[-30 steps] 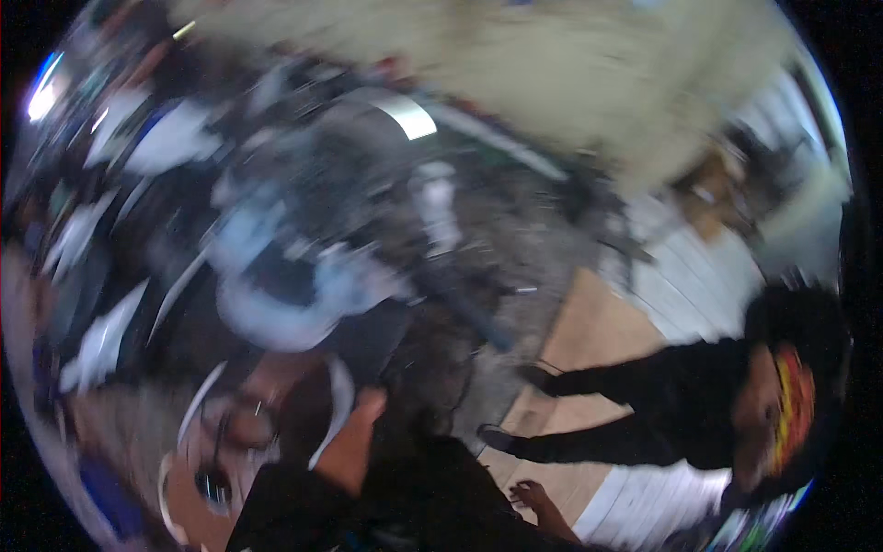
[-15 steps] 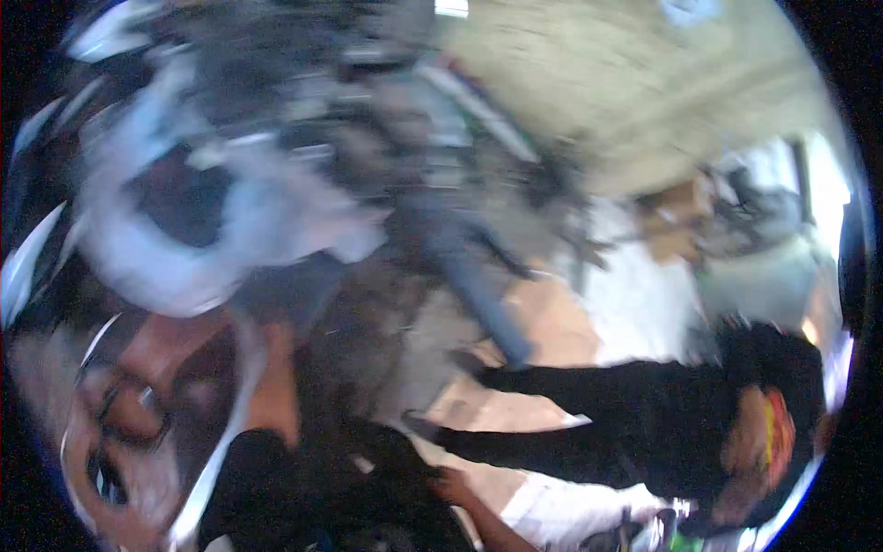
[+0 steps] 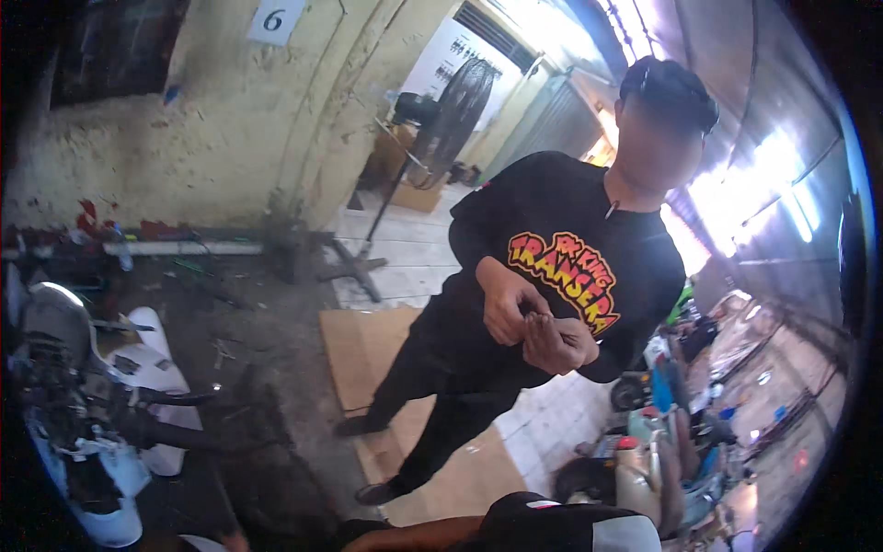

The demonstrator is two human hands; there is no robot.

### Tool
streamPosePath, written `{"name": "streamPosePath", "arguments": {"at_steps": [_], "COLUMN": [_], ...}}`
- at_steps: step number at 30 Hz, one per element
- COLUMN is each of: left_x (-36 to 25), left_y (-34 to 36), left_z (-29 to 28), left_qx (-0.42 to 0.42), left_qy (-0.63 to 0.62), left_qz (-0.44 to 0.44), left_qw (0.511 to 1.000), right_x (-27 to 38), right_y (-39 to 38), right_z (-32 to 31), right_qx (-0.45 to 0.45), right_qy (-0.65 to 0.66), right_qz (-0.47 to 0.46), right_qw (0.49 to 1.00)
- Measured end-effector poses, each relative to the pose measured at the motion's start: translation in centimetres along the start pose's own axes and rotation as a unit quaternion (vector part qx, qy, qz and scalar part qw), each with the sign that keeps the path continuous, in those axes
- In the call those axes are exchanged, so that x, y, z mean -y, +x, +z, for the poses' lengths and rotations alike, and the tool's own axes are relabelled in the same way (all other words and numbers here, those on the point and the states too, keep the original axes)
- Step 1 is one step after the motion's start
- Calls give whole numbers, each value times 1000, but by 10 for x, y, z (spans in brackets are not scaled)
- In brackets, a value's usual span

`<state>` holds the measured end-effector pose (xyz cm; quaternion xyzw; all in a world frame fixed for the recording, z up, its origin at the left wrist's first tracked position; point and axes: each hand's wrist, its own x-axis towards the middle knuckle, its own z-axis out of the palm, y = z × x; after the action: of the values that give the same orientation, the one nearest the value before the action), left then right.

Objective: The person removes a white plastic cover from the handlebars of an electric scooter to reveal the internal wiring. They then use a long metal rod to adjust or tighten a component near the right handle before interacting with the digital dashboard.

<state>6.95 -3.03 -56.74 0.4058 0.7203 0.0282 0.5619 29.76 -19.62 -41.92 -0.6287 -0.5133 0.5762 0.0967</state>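
Observation:
My right forearm (image 3: 414,534) lies along the bottom edge below a black sleeve; its hand cannot be made out. A small blurred patch of skin at the bottom left (image 3: 232,541) may be my left hand, its fingers unclear. To its left stands a partly stripped motorbike (image 3: 78,432) with exposed dark workings and white body panels (image 3: 156,359). A person in a black printed T-shirt (image 3: 487,368) stands facing me, both hands (image 3: 538,331) together at the belly; anything between their fingers is too small to tell.
Cardboard (image 3: 487,469) lies under the person's feet on white tiles. A standing fan (image 3: 451,110) is by a doorway behind. More motorbikes (image 3: 644,469) crowd the right. A stained wall (image 3: 212,156) with a pipe along its foot runs at the back left.
My view has swung up and right: the person, earlier low at the right, is now central. The motorbike has shifted left in view. My forearms have dropped to the bottom edge.

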Motion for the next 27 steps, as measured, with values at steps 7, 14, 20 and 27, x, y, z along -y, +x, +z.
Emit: {"name": "streamPosePath", "arguments": {"at_steps": [7,14,20,27], "left_x": [89,171,107,-61], "left_y": [-36,-81,-163,-194], "left_z": [-31,-73,-67,-163], "left_qx": [76,-120,-170,-247], "left_qy": [22,75,-220,-501], "left_qz": [123,140,41,223], "left_qw": [989,980,960,799], "right_x": [8,-5,-73,-161], "right_y": [1,-3,2,-65], "right_z": [24,51,-16,-120], "right_qx": [92,231,-17,-153], "right_qy": [-12,-48,-8,245], "right_qz": [-36,-12,6,262], "right_qw": [995,972,1000,921]}}
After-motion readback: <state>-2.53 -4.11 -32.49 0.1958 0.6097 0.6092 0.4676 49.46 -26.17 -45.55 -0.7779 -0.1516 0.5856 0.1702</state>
